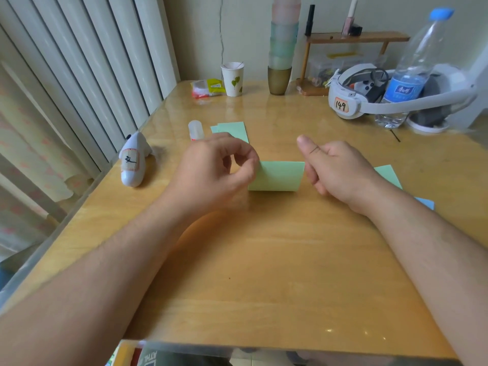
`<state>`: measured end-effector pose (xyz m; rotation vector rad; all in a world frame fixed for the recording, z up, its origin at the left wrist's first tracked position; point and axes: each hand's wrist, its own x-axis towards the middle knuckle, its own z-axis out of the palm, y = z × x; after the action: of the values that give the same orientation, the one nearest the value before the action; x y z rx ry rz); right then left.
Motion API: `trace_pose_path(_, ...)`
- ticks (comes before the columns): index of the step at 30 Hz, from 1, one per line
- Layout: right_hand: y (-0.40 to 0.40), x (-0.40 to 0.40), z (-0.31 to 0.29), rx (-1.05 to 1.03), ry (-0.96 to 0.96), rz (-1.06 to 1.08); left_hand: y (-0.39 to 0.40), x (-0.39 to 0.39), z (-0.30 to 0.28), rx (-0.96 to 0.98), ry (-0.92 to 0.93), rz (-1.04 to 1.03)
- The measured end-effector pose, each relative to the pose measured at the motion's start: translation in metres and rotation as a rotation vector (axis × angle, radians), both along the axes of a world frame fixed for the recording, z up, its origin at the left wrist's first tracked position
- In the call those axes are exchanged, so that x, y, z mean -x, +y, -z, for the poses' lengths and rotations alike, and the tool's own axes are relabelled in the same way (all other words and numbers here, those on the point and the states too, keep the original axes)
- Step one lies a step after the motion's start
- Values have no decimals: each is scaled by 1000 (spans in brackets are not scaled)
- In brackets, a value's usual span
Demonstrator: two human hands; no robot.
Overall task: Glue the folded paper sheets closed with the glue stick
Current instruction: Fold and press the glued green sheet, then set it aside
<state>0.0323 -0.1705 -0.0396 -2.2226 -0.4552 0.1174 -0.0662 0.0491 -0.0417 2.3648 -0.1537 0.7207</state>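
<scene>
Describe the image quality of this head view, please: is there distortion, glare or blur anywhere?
In the head view, the wide-angle lens bends the window blinds and stretches both forearms near the lower corners; the glossy table shows soft glare near the paper cup and small highlights at its near edge; the folded green sheet is sharp, and the water bottle looks slightly soft.

Wide bare table in front, open for both forearms. The glue stick stands beyond the left hand, green sheets just beside it. A white toy crowds the left edge. Far right is packed: headset, bottle. Cups line the back wall.
</scene>
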Motion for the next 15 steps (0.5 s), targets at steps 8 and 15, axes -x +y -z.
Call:
trace_pose_path(8, 5, 4, -11, -160, 502, -26, -9, 3, 0, 43, -251, -111)
trace_pose_path(15, 7, 2, -10, -509, 723, -71, -8, 3, 1, -27, -320, 10)
